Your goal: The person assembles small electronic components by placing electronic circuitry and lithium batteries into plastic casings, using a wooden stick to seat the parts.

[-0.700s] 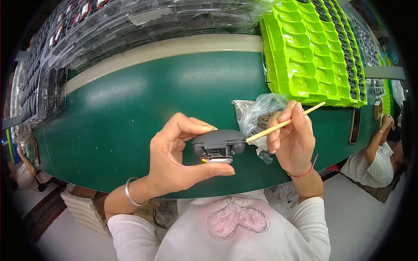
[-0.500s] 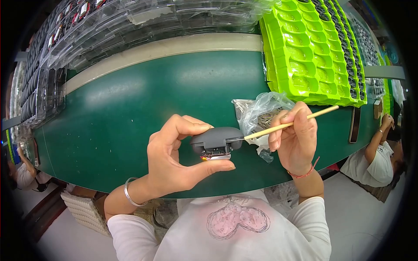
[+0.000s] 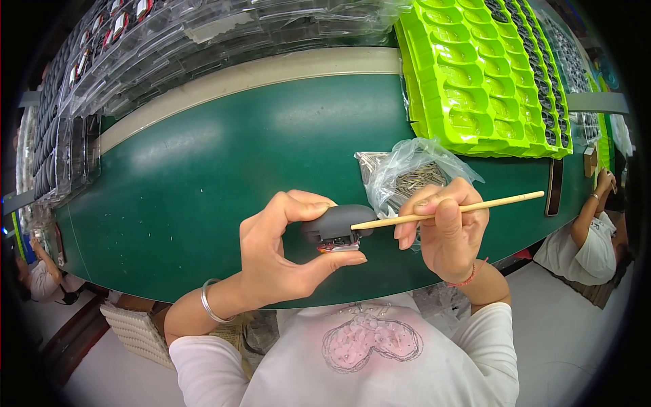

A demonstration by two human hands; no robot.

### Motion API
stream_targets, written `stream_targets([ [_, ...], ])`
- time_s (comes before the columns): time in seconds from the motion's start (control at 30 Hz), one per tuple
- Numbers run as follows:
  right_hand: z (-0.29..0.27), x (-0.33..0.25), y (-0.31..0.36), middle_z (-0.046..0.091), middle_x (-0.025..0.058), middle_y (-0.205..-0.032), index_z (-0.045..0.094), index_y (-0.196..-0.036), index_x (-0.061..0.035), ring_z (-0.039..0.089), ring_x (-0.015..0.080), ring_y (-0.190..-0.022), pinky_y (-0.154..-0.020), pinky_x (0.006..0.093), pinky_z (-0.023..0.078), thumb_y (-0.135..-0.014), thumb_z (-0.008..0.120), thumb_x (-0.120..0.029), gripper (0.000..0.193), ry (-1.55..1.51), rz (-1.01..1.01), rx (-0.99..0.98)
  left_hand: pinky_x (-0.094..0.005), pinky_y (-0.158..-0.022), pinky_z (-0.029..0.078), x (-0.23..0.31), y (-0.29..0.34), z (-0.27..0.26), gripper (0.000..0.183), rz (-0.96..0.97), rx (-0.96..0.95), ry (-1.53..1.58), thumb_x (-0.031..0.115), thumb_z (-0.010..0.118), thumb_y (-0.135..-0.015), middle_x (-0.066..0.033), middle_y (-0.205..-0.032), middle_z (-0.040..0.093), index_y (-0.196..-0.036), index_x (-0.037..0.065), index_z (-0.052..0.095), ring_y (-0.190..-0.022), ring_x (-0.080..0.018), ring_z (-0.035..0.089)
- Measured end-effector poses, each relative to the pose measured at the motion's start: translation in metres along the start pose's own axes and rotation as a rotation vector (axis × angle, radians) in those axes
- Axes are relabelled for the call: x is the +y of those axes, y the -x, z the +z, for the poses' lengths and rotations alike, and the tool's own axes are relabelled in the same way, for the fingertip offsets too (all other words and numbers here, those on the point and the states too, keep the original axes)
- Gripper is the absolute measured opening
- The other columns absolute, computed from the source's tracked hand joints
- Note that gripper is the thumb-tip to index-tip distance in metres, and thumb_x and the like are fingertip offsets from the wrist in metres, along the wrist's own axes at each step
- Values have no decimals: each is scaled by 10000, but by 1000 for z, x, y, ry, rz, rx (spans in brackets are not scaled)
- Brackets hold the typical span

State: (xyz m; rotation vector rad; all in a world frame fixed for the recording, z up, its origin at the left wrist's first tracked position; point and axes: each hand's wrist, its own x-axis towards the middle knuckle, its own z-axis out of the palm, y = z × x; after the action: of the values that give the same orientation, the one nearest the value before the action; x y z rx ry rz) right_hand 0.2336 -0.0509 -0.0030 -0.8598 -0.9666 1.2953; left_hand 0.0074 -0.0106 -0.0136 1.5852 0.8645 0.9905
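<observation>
A dark grey rounded earbud charging case [image 3: 344, 221] is pinched between the thumb and fingers of my left hand [image 3: 281, 247]. On its near side the case has an opening that shows a circuit part with a small port, and a silvery part with red along it lies below. My right hand [image 3: 444, 227] grips a thin wooden stick [image 3: 505, 201] like a pen. The stick's left tip meets the case at the right of its opening. Just beyond my right hand lies a clear plastic bag of thin metal pins [image 3: 417, 180].
Bright green moulded trays [image 3: 461, 95] stand at the back right, partly filled with dark parts. Stacked clear plastic trays [image 3: 224, 47] line the back left of the green table [image 3: 203, 169]. A dark flat phone-like object [image 3: 555, 186] lies at right. Another person [image 3: 580, 251] sits at far right.
My right hand has moved nearer and slightly left, bringing the stick's tip over the case and its shaft flatter. My left hand and the case have shifted slightly nearer.
</observation>
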Motion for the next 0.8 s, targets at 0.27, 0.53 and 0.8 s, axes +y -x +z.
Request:
stream_targets([
  [0.27, -2, -10, -4, 663, 225, -806, 541, -973, 35, 666, 214, -637, -566, 297, 562, -1064, 448, -182, 253, -150, 17, 42, -323, -806, 565, 5, -3, 1, 630, -40, -59, 143, 118, 962, -624, -205, -1020, 685, -1066, 6, 528, -935, -231, 700],
  [0.53, 0, -13, -8, 610, 201, -713, 516, -950, 5, 592, 203, -543, -477, 278, 521, -1092, 335, -241, 336, 22, 26, -3, -335, -811, 576, 6, -2, -3, 647, -42, -68, 49, 130, 969, -615, -210, -1021, 687, -1066, 2, 523, -941, -235, 707],
  [0.8, 4, -10, -7, 641, 237, -714, 499, -949, -3, 637, 232, -549, -489, 299, 550, -1091, 348, -271, 339, -38, 140, 53, -354, -870, 570, 14, 4, -4, 692, 19, -93, -134, 129, 969, -611, -193, -1073, 662, -1091, 18, 484, -997, -261, 692],
])
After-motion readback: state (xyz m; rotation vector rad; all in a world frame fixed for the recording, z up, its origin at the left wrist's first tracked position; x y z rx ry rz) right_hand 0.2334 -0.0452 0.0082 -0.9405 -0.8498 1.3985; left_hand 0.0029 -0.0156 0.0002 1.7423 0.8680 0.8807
